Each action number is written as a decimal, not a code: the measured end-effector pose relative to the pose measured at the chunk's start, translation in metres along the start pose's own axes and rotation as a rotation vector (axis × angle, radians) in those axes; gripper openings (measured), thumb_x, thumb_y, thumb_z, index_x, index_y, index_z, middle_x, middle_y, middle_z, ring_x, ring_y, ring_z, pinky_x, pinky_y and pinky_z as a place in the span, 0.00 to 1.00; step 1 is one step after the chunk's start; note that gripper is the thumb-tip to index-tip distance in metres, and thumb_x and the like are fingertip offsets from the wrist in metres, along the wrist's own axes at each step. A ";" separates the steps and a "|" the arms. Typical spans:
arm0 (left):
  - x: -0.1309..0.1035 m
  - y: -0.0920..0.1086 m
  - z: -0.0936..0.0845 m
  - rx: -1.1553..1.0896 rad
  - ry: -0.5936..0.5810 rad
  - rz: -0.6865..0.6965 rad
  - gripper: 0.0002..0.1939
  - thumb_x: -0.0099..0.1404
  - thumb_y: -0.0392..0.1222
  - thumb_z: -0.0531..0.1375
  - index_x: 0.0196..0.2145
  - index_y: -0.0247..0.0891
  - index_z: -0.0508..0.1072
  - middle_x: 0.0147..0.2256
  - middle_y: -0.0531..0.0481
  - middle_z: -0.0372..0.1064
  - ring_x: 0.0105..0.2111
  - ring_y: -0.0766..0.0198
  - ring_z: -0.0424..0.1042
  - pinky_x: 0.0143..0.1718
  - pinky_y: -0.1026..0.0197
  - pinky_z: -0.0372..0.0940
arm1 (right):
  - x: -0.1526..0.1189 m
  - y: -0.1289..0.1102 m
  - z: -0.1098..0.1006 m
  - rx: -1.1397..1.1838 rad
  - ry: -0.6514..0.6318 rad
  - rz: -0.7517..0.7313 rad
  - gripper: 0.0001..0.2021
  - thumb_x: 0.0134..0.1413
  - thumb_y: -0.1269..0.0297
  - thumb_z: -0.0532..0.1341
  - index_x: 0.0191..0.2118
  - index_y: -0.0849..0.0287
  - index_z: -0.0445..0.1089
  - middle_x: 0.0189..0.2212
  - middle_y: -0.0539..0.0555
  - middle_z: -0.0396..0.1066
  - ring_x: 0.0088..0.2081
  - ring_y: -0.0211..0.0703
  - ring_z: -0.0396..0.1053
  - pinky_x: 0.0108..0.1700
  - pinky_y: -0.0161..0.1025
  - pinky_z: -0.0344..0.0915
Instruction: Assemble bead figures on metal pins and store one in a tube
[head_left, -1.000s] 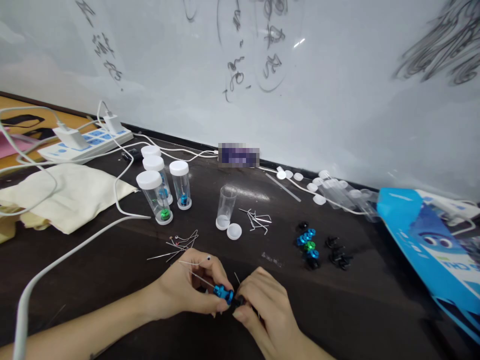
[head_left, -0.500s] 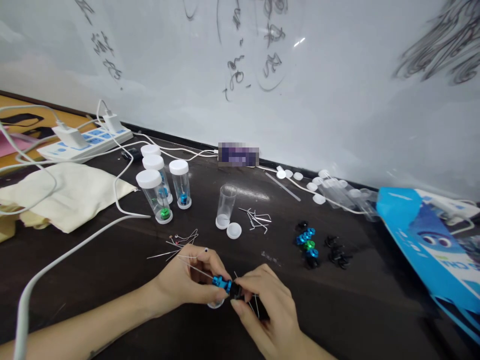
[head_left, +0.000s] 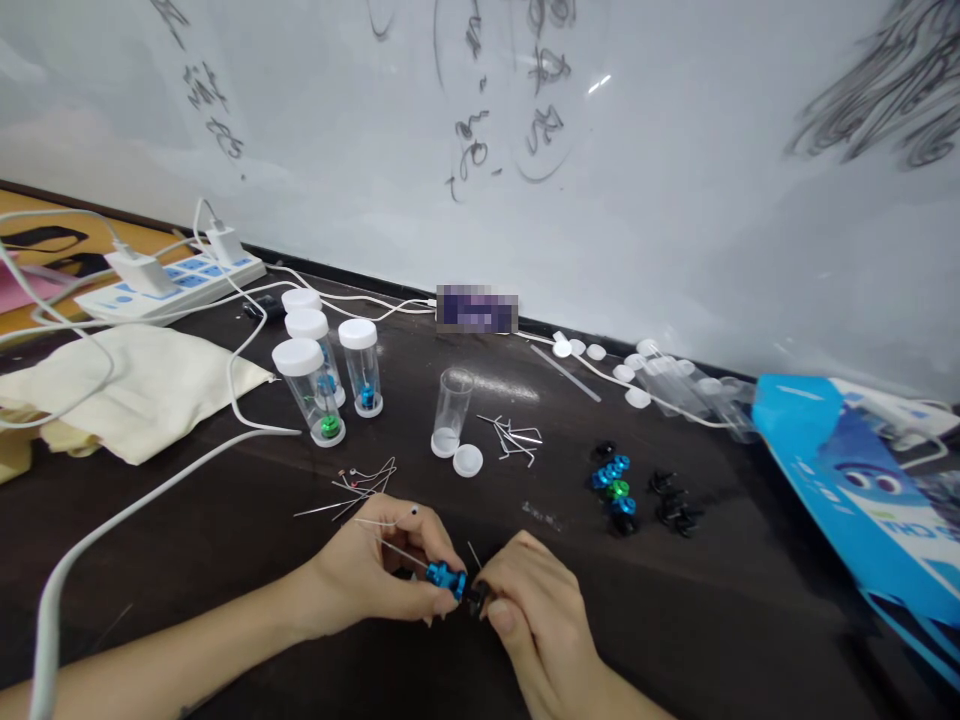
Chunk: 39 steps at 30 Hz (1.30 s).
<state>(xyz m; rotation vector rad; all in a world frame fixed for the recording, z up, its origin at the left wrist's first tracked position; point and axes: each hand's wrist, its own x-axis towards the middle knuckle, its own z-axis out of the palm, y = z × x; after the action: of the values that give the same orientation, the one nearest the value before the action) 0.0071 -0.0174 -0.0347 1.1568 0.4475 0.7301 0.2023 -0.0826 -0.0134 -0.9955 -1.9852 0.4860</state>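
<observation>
My left hand (head_left: 397, 565) is closed around a small shiny blue metal part (head_left: 445, 578), with a thin wire (head_left: 403, 551) running up from it to the left. A second wire with a small bead-like end (head_left: 412, 511) lies across the same hand's fingers. My right hand (head_left: 536, 620) pinches a small black piece (head_left: 477, 597) close against the blue part's right end. Whether the two pieces are joined cannot be made out. A thin wire tip (head_left: 474, 553) sticks up beside my right fingers; its other end is hidden.
Capped clear tubes (head_left: 360, 370) stand at left; an open tube (head_left: 454, 410) and its cap (head_left: 468, 461) are mid-table. Hex keys (head_left: 514, 440), wires (head_left: 364, 485), blue and green parts (head_left: 616, 488) and black pieces (head_left: 675, 505) lie around. A blue bag (head_left: 847, 490) is at right.
Both hands have shifted slightly downward. The blue part and black piece have tilted a little, and my right thumb has drawn back from the black piece's tip.
</observation>
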 end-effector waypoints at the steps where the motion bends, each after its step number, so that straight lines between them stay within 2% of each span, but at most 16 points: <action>1: 0.001 0.002 0.000 -0.004 0.014 -0.002 0.10 0.50 0.30 0.71 0.31 0.32 0.78 0.28 0.50 0.74 0.24 0.69 0.72 0.25 0.68 0.68 | -0.001 0.000 0.000 0.004 0.001 0.013 0.18 0.70 0.56 0.44 0.35 0.59 0.65 0.24 0.51 0.66 0.25 0.40 0.63 0.32 0.41 0.58; 3: 0.003 0.005 0.001 -0.007 0.059 -0.017 0.09 0.50 0.32 0.72 0.31 0.32 0.78 0.27 0.50 0.73 0.23 0.70 0.71 0.24 0.69 0.67 | -0.001 -0.001 -0.001 -0.007 0.002 0.037 0.12 0.68 0.58 0.50 0.44 0.59 0.64 0.27 0.51 0.67 0.26 0.41 0.64 0.33 0.41 0.60; 5: 0.003 0.008 0.001 0.004 0.094 -0.030 0.10 0.49 0.34 0.72 0.30 0.32 0.78 0.26 0.50 0.73 0.23 0.70 0.71 0.24 0.70 0.66 | -0.002 -0.001 0.000 -0.027 0.006 0.034 0.10 0.63 0.65 0.55 0.49 0.58 0.61 0.30 0.51 0.68 0.27 0.41 0.65 0.34 0.41 0.62; 8: 0.003 0.008 0.000 0.036 0.094 -0.022 0.11 0.49 0.37 0.73 0.30 0.31 0.78 0.26 0.49 0.74 0.24 0.68 0.72 0.24 0.68 0.67 | -0.003 0.000 0.001 -0.038 0.019 0.002 0.12 0.60 0.72 0.57 0.48 0.57 0.62 0.31 0.52 0.69 0.28 0.41 0.65 0.34 0.41 0.62; 12: 0.002 0.004 -0.001 0.060 0.073 -0.008 0.11 0.49 0.36 0.72 0.30 0.31 0.78 0.26 0.49 0.73 0.24 0.67 0.72 0.25 0.67 0.68 | -0.001 0.000 0.001 -0.031 -0.009 0.009 0.04 0.62 0.70 0.55 0.41 0.59 0.65 0.27 0.51 0.67 0.27 0.41 0.64 0.33 0.41 0.60; 17: 0.000 0.002 -0.001 0.058 0.001 0.026 0.10 0.51 0.32 0.71 0.32 0.32 0.77 0.29 0.48 0.74 0.25 0.66 0.73 0.26 0.65 0.69 | 0.003 -0.002 -0.001 -0.051 -0.019 -0.003 0.11 0.66 0.66 0.50 0.33 0.59 0.64 0.22 0.49 0.62 0.24 0.39 0.60 0.30 0.40 0.58; 21: 0.000 0.004 -0.001 0.062 0.023 0.021 0.10 0.50 0.33 0.71 0.32 0.32 0.78 0.28 0.49 0.74 0.25 0.67 0.73 0.26 0.66 0.68 | 0.001 0.001 0.002 -0.029 0.002 -0.015 0.03 0.64 0.68 0.56 0.41 0.60 0.66 0.27 0.52 0.68 0.28 0.41 0.65 0.33 0.41 0.62; 24: 0.002 0.006 -0.002 0.097 0.064 0.018 0.10 0.50 0.34 0.72 0.31 0.32 0.78 0.27 0.49 0.74 0.25 0.67 0.72 0.26 0.67 0.67 | -0.001 0.004 0.004 -0.011 0.051 -0.040 0.10 0.61 0.74 0.59 0.48 0.59 0.65 0.34 0.55 0.72 0.34 0.44 0.69 0.38 0.42 0.65; 26: 0.003 0.007 -0.002 0.116 0.071 0.027 0.10 0.49 0.34 0.72 0.30 0.32 0.78 0.27 0.49 0.74 0.26 0.67 0.72 0.27 0.67 0.67 | -0.001 0.004 0.004 0.000 0.067 -0.055 0.10 0.61 0.75 0.59 0.47 0.59 0.65 0.35 0.56 0.73 0.35 0.44 0.70 0.38 0.42 0.65; 29: 0.002 0.005 -0.001 0.086 0.043 0.030 0.09 0.49 0.32 0.71 0.31 0.32 0.78 0.27 0.49 0.74 0.26 0.67 0.72 0.27 0.67 0.68 | 0.003 0.002 0.002 0.005 0.040 -0.041 0.04 0.64 0.69 0.57 0.43 0.60 0.67 0.30 0.54 0.71 0.31 0.43 0.68 0.35 0.41 0.63; 32: 0.000 0.003 -0.001 0.031 -0.006 0.017 0.09 0.51 0.29 0.70 0.32 0.32 0.77 0.29 0.49 0.74 0.25 0.68 0.73 0.26 0.67 0.68 | 0.005 -0.001 0.000 -0.016 0.006 -0.010 0.13 0.68 0.60 0.51 0.34 0.59 0.66 0.24 0.51 0.66 0.25 0.41 0.63 0.31 0.40 0.59; 34: 0.000 0.002 -0.002 0.028 -0.016 0.023 0.09 0.51 0.29 0.70 0.32 0.32 0.77 0.29 0.49 0.75 0.25 0.68 0.73 0.27 0.68 0.68 | 0.005 -0.002 0.000 -0.027 -0.001 -0.005 0.15 0.69 0.59 0.50 0.32 0.59 0.65 0.22 0.50 0.65 0.25 0.40 0.61 0.30 0.40 0.58; 37: 0.001 0.003 -0.004 0.067 0.010 0.049 0.10 0.50 0.29 0.70 0.32 0.32 0.78 0.29 0.49 0.75 0.27 0.67 0.73 0.28 0.67 0.68 | 0.001 0.000 0.001 -0.019 0.014 -0.018 0.05 0.66 0.65 0.56 0.40 0.60 0.66 0.28 0.53 0.69 0.30 0.42 0.66 0.34 0.40 0.61; 39: 0.003 0.004 -0.004 0.098 0.032 0.063 0.10 0.50 0.29 0.71 0.31 0.32 0.78 0.28 0.49 0.75 0.28 0.67 0.73 0.29 0.67 0.68 | 0.000 0.001 0.002 -0.003 0.030 -0.034 0.06 0.63 0.70 0.59 0.45 0.60 0.65 0.33 0.55 0.71 0.34 0.43 0.68 0.38 0.40 0.63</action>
<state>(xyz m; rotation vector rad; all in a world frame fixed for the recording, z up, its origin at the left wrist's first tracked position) 0.0052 -0.0118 -0.0323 1.2574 0.4798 0.7898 0.2014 -0.0820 -0.0157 -0.9638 -1.9732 0.4471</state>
